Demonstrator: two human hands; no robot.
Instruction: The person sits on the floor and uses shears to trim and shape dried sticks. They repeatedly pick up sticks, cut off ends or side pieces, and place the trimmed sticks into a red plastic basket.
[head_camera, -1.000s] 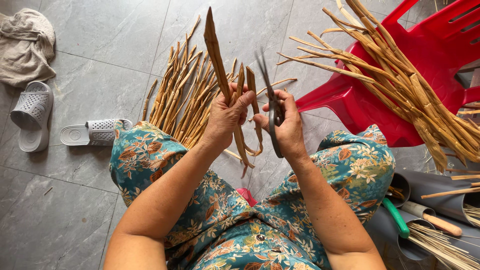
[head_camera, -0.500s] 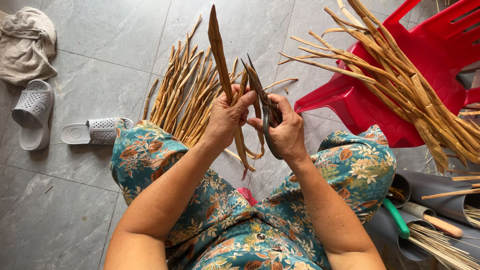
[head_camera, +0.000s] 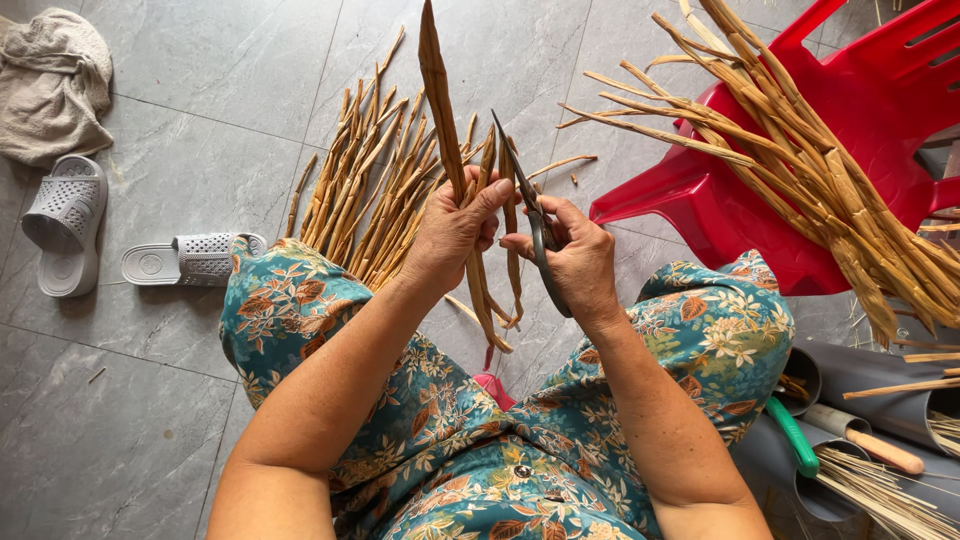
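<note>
The left hand (head_camera: 455, 225) is clamped on a few dried stalks (head_camera: 440, 100) held upright over the lap; the right hand (head_camera: 575, 255) grips scissors (head_camera: 525, 195), blades seemingly closing on them; a cut pile (head_camera: 375, 195) lies on the floor, while many more wait on the red chair (head_camera: 720, 205).

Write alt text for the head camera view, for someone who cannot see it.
A seated person's left hand grips a bunch of dried brown stalks upright while the right hand holds scissors against them. More stalks lie in a pile on the grey tiled floor and across a red plastic chair; grey sandals sit to the left.
</note>
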